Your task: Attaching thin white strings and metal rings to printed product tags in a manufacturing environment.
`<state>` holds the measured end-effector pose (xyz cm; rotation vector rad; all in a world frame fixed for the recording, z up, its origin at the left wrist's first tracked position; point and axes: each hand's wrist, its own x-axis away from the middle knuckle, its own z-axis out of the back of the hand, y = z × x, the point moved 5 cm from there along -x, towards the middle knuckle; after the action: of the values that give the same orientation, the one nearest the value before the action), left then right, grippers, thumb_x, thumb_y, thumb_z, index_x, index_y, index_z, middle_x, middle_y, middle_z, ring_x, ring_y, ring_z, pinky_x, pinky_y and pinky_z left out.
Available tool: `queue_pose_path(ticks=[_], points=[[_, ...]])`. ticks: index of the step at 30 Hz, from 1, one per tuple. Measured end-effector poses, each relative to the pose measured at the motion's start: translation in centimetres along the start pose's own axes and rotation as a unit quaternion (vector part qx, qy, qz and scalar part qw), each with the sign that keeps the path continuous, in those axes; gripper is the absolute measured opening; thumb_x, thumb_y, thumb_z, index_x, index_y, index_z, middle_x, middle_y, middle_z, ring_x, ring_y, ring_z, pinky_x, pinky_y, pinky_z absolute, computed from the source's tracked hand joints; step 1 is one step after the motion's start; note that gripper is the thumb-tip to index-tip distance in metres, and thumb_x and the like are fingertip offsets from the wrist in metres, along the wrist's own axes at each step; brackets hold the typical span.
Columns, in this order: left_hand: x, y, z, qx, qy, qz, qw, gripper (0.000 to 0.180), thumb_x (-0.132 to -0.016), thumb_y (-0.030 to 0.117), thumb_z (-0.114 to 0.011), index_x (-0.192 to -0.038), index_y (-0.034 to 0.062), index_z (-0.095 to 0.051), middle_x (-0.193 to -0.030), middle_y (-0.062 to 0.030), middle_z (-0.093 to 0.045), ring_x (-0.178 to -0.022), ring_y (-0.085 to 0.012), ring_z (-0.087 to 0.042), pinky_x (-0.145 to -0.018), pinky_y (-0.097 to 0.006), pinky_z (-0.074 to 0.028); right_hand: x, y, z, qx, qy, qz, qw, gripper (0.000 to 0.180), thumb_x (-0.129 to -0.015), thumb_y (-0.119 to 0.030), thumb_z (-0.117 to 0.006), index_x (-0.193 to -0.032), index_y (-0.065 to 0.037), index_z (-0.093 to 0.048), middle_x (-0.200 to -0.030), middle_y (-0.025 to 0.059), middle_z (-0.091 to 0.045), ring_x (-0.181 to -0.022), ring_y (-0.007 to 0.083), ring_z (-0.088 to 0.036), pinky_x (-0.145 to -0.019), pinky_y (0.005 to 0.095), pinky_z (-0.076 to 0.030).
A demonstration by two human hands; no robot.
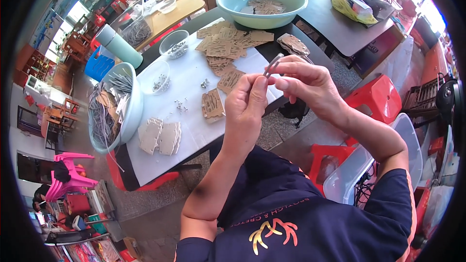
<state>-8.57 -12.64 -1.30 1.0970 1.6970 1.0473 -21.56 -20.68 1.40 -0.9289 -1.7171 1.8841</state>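
Observation:
Both my hands are raised over the near right edge of the white-covered table (pixel 189 92). My left hand (pixel 246 103) pinches a thin grey cord (pixel 274 65) between thumb and fingers. The cord is folded, its doubled part sticking up above the thumb. On its other side my right hand (pixel 310 83) also closes its fingertips on the cord. Left of my hands lies a brown cardboard tag (pixel 212 105) with printing. Behind it is a loose heap of similar tags (pixel 221 48). Small metal bits (pixel 181 106) are scattered on the white sheet.
Two clear tubs (pixel 158 83) of metal bits stand near a pale green bottle (pixel 116 43). A blue basin (pixel 131 116) holds grey cords. Pale cards (pixel 160 137) lie nearby. A large basin (pixel 262 14) of tags sits behind. Red stools (pixel 376 98) and a clear bin (pixel 349 174) stand right.

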Motion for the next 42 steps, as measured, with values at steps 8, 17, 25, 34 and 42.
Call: queue_pose_path(ticks=[8, 17, 25, 34, 42], points=[[0.1, 0.5, 0.5, 0.017, 0.006, 0.003, 1.0, 0.025, -0.106, 0.024, -0.056, -0.109, 0.0013, -0.067, -0.07, 0.0064, -0.049, -0.059, 0.0001, -0.039, -0.05, -0.018, -0.029, -1.4, 0.7, -0.5, -0.067, 0.052, 0.023, 0.996, 0.02, -0.097, -0.02, -0.069, -0.108, -0.003, -0.074, -0.102, 0.0024, -0.067, -0.07, 0.0034, -0.054, -0.059, 0.0202, -0.047], [0.1, -0.1, 0.6, 0.045, 0.006, 0.01, 0.999, 0.022, -0.107, 0.024, -0.053, -0.109, 0.0051, -0.063, -0.075, 0.0018, -0.054, -0.057, -0.0034, -0.045, -0.047, -0.018, -0.033, -1.3, 1.5, -1.9, -0.102, 0.038, 0.037, 0.993, 0.022, -0.096, -0.024, -0.071, -0.107, -0.005, -0.074, -0.096, -0.0005, -0.069, -0.071, 0.0036, -0.056, -0.061, 0.0196, -0.048], [0.5, -0.2, 0.8, 0.075, 0.015, 0.019, 0.997, 0.022, -0.107, 0.025, -0.052, -0.109, 0.0053, -0.062, -0.076, 0.0, -0.056, -0.055, -0.0044, -0.048, -0.046, -0.018, -0.035, -1.3, 1.6, -1.9, -0.125, 0.056, 0.021, 0.99, 0.015, -0.097, -0.016, -0.068, -0.104, -0.003, -0.073, -0.107, 0.0079, -0.071, -0.078, 0.0066, -0.062, -0.061, 0.0211, -0.05], [-1.2, 1.9, 5.1, -0.176, -0.078, -0.05, 0.98, 0.03, -0.106, 0.023, -0.054, -0.118, -0.0005, -0.068, -0.101, -0.0074, -0.071, -0.099, -0.0114, -0.064, -0.089, -0.026, -0.049, -1.0, 0.1, -0.9, -0.069, 0.06, 0.077, 0.993, 0.018, -0.098, -0.019, -0.068, -0.106, -0.003, -0.071, -0.095, 0.0015, -0.07, -0.075, 0.0029, -0.056, -0.065, 0.0193, -0.045], [0.4, 1.4, 11.3, -0.473, -0.187, -0.094, 0.856, 0.031, -0.088, 0.001, -0.067, -0.119, 0.0043, -0.068, -0.115, -0.0103, -0.069, -0.114, -0.0288, -0.058, -0.102, -0.038, -0.045, 0.7, -1.8, 1.4, -0.074, 0.055, 0.122, 0.988, 0.017, -0.102, -0.02, -0.061, -0.105, -0.004, -0.066, -0.104, 0.0098, -0.07, -0.086, 0.0079, -0.059, -0.082, 0.0252, -0.047]])
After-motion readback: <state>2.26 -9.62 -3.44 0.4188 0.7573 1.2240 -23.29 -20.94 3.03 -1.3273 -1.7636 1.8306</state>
